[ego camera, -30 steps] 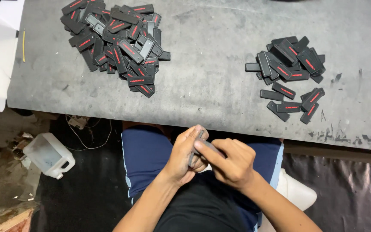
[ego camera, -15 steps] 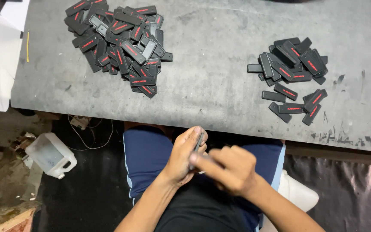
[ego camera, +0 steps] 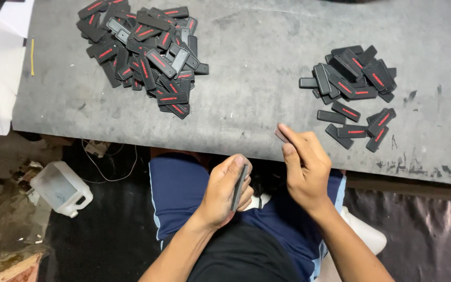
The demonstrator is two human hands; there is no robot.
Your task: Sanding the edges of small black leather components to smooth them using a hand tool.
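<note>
Here the left hand point(ego camera: 228, 190) is closed around a flat dark tag point(ego camera: 238, 187), which is held on edge over the lap, just below the desk point(ego camera: 251, 94) rim. A small thin piece point(ego camera: 282, 136) is pinched between thumb and fingertips of the right hand point(ego camera: 304, 164), at the near edge of the desk; what the piece is cannot be told.

Judged from this, a piece is being separated from the tag. The step would be done well if the tag were kept gripped low on its body, so that its upper end stays free, and if the thin piece were held lightly and flat rather than crushed. The two piles should be kept apart: the big pile point(ego camera: 144, 55) lies at the far left of the desk, the small pile point(ego camera: 353, 89) at the right, near the right hand.

As to pose, the left wrist is bent inward, palm turned toward the right, fingers curled. The right hand is raised toward the desk edge, back of hand upward, fingers drawn together at the tips. Both forearms are angled in from the body.
</note>
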